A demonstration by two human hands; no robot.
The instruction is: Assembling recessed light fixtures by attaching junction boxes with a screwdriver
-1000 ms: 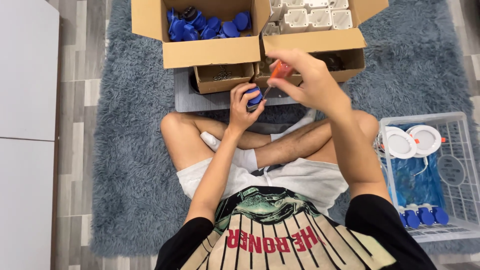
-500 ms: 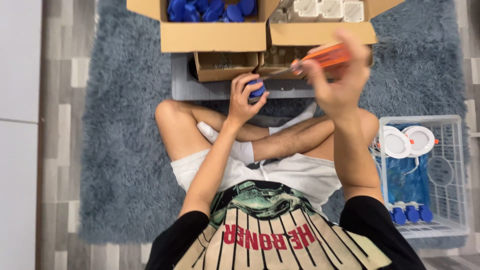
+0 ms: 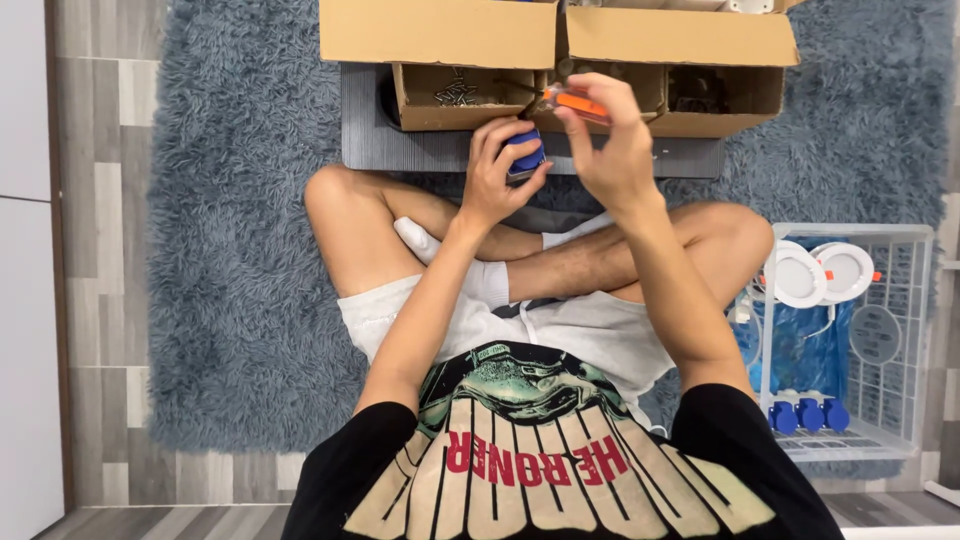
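I sit cross-legged on a grey shaggy rug (image 3: 230, 250). My left hand (image 3: 500, 175) grips a small blue round part (image 3: 524, 155) above my knees. My right hand (image 3: 610, 150) holds an orange-handled screwdriver (image 3: 570, 100), its shaft pointing left over a small cardboard box (image 3: 460, 95) that holds metal clips. The two hands are close together, almost touching, in front of the boxes.
Two big cardboard boxes (image 3: 440, 35) stand at the far edge, with smaller open boxes on a dark grey board (image 3: 370, 150) below them. To my right is a white wire basket (image 3: 905, 330) holding round white lamp fittings (image 3: 800, 275), blue plastic and several blue parts (image 3: 805, 415).
My right hand has come down and left with the screwdriver, closer to my left hand. The view has tilted down, so the big boxes' contents are out of frame.
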